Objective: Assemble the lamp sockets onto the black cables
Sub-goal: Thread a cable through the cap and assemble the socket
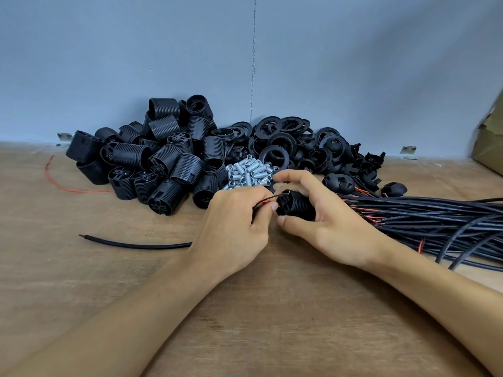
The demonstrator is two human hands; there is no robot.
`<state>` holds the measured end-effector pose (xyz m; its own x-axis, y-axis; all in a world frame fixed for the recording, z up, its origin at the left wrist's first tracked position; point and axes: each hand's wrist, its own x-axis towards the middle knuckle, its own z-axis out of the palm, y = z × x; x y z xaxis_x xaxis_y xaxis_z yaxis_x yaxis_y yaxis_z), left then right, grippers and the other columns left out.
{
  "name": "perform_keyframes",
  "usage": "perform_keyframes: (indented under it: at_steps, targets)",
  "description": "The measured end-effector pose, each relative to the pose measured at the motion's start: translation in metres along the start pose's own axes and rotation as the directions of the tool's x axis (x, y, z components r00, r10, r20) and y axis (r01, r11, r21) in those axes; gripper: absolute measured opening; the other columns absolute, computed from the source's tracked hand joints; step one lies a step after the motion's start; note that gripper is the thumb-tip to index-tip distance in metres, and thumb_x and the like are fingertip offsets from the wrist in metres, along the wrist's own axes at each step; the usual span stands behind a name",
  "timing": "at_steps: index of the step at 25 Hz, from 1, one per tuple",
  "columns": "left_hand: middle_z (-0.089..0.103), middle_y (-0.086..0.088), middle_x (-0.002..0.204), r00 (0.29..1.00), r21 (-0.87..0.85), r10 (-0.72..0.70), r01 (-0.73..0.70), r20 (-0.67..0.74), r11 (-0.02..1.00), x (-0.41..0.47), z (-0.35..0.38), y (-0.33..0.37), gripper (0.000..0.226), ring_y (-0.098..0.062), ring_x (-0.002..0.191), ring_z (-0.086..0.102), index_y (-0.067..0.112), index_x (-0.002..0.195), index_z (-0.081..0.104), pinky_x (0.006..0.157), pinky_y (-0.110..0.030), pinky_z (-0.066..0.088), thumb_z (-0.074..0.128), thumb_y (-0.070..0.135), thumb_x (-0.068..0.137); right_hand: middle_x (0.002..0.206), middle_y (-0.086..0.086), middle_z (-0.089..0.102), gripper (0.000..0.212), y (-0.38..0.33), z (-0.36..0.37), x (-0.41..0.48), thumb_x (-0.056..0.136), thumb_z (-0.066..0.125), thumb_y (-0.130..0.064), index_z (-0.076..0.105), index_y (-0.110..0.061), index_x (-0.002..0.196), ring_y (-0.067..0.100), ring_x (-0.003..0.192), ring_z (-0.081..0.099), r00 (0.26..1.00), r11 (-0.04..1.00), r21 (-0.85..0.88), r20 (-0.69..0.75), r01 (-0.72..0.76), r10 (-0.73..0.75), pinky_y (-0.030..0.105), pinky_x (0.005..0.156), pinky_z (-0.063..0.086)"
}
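**Wiring a socket at the middle of the table**

Near the left edge of the wooden table (272, 308) a loose thin red wire (68, 186) lies curled, and nearer the front a short black cable offcut (136, 244) lies flat; both look set aside.

Along the far edge a heap of black ribbed plastic lamp sockets (152, 159) is stacked, with a heap of small silver threaded metal tubes (250, 172) beside it and a pile of flat black plastic rings (280, 137) just behind those. Parts are sorted by kind, probably so each is within reach.

At the table's middle, the left hand (239, 221) pinches the thin red and black wire ends (265, 204) between curled fingers, aiming them at the terminal end of one black ribbed socket (295, 204). The right hand (321, 213) grips that socket, thumb below and fingers over it, terminal face turned toward the wires; this looks like the wiring step.

Toward the right edge lie black domed caps (339, 182), a bundle of long black cables (422, 219) with stripped red ends pointing inward, and a brown cardboard box (487, 142).
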<state>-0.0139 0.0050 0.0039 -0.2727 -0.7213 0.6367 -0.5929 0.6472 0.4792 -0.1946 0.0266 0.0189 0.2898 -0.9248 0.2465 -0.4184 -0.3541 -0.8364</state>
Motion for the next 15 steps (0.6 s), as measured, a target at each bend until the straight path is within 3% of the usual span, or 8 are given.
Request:
perform_keyframes:
  at_steps: [6, 11, 15]
  targets:
    - [0.054, 0.012, 0.057, 1.000, -0.002, 0.020, -0.020, -0.007, 1.000, -0.0013, -0.0001, 0.0009, 0.015, -0.006, 0.061, 0.051, 0.015, 0.073, 0.068, 0.058, -0.010, 0.036, 0.066, 0.015, 0.088, 0.120, -0.005, 0.066, 0.057, 0.0004, 0.0013, -0.0002, 0.086, 0.066, -0.019, 0.044, -0.028, 0.138, 0.018, 0.108, 0.064, 1.000, 1.000, 0.021, -0.006, -0.010, 0.010, 0.048, 0.102, 0.048]
    - [0.053, 0.015, 0.056, 1.000, -0.016, 0.021, -0.020, 0.014, 1.000, -0.0024, -0.0017, 0.0010, 0.014, 0.001, 0.056, 0.050, 0.017, 0.076, 0.070, 0.056, -0.008, 0.033, 0.071, 0.010, 0.088, 0.117, -0.002, 0.067, 0.055, 0.0010, 0.0024, -0.0006, 0.090, 0.067, -0.009, 0.045, -0.025, 0.137, 0.026, 0.104, 0.064, 1.000, 0.999, 0.048, 0.000, -0.018, 0.018, 0.049, 0.099, 0.050]
    - [0.052, 0.015, 0.055, 1.000, -0.025, 0.007, -0.007, 0.017, 1.000, -0.0025, -0.0015, 0.0015, 0.014, 0.003, 0.054, 0.049, 0.017, 0.076, 0.070, 0.054, -0.007, 0.033, 0.072, 0.010, 0.088, 0.119, 0.002, 0.066, 0.053, 0.0019, 0.0024, -0.0010, 0.093, 0.065, 0.001, 0.046, -0.023, 0.136, 0.031, 0.106, 0.062, 1.000, 0.995, 0.092, -0.001, -0.024, 0.025, 0.043, 0.095, 0.050]
